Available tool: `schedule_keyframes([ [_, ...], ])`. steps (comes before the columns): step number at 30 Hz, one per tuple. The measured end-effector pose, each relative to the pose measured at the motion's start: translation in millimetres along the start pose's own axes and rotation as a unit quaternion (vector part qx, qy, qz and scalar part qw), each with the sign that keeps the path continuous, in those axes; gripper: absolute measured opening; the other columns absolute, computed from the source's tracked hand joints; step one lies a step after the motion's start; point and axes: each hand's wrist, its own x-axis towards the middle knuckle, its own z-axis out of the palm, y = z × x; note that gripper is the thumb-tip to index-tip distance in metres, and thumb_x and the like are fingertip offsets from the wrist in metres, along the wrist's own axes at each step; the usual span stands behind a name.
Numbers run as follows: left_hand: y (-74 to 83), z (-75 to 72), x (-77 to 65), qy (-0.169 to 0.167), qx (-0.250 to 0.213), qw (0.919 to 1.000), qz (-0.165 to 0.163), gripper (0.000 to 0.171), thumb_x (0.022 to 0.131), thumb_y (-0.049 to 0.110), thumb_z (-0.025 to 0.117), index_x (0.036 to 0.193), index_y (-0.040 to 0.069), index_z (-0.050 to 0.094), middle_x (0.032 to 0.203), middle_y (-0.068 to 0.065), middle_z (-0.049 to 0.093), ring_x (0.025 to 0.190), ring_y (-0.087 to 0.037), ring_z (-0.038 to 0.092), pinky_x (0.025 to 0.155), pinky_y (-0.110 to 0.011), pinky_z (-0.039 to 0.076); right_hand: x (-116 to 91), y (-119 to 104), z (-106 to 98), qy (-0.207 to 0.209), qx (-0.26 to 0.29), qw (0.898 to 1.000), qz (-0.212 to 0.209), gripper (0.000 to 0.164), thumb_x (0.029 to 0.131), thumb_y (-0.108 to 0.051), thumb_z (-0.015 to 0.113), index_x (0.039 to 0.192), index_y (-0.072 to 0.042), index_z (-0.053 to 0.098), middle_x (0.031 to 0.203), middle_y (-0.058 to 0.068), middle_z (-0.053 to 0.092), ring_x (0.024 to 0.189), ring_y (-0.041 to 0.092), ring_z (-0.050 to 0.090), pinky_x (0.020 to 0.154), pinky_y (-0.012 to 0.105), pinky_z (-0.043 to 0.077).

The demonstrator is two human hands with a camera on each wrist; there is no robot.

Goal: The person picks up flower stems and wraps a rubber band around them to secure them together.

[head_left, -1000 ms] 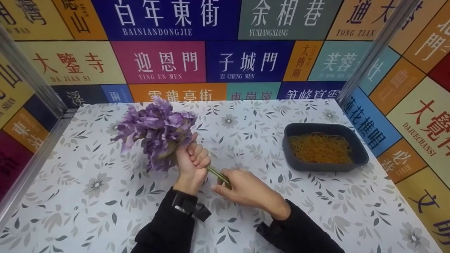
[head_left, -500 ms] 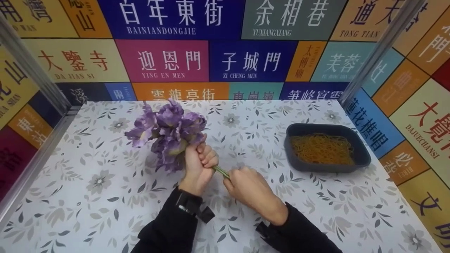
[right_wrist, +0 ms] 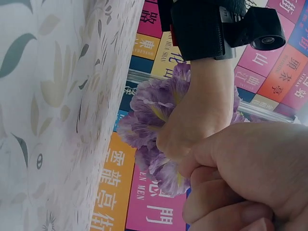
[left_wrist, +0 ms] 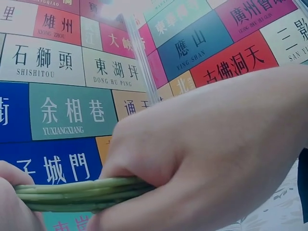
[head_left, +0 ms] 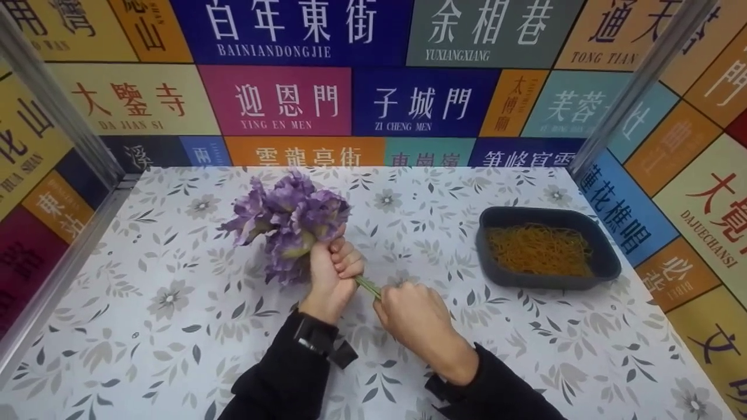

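Note:
A bunch of purple artificial flowers (head_left: 286, 213) is held above the table, its blooms toward the upper left. My left hand (head_left: 335, 274) grips the green stems close under the blooms. Lower down, my right hand (head_left: 417, 318) has its fingers curled round the stem ends. Between the two hands a short length of stems (left_wrist: 82, 195) shows as a tight bundle in the left wrist view. In the right wrist view the blooms (right_wrist: 156, 110) appear behind the left hand, and the right hand's curled fingers (right_wrist: 211, 202) are close in front. The stem tips are hidden inside the right hand.
A dark grey rectangular container (head_left: 496, 271) holding a tangle of orange-brown strands (head_left: 540, 249) stands at the right of the table. White leaf-patterned cloth (head_left: 175, 344) covers the tabletop. Colourful sign panels (head_left: 274, 99) and metal posts (head_left: 636, 87) enclose the back and sides.
The right hand has turned knuckles-up and closed round the stem ends, which its thumb and fingers held more loosely before. The blooms have shifted slightly right and turned a little.

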Motion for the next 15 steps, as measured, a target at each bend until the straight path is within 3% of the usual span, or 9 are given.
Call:
schedule_keyframes([
  [4,-4.1,0.8,-1.8,-0.005,-0.003,0.9999,0.010,0.052,0.105,0.013,0.042,0.053,0.017,0.036,0.041,0.008,0.033,0.034,-0.004,0.025,0.032,-0.016,0.018,-1,1,-2,0.000,-0.002,1.000,0.000,0.045,0.087,-0.021,0.071,0.053,-0.016,0.041,0.047,-0.004,0.037,0.040,0.015,0.039,0.033,0.031,0.037],
  [15,-3.4,5.7,-8.2,-0.053,-0.010,0.9985,0.003,0.055,0.106,0.017,0.036,0.052,0.018,0.034,0.040,0.008,0.034,0.037,-0.003,0.018,0.032,-0.016,0.017,-1,5,-15,-0.036,0.068,0.997,-0.009,0.049,0.093,-0.027,0.067,0.056,-0.019,0.035,0.051,-0.005,0.037,0.041,0.015,0.037,0.035,0.032,0.034],
])
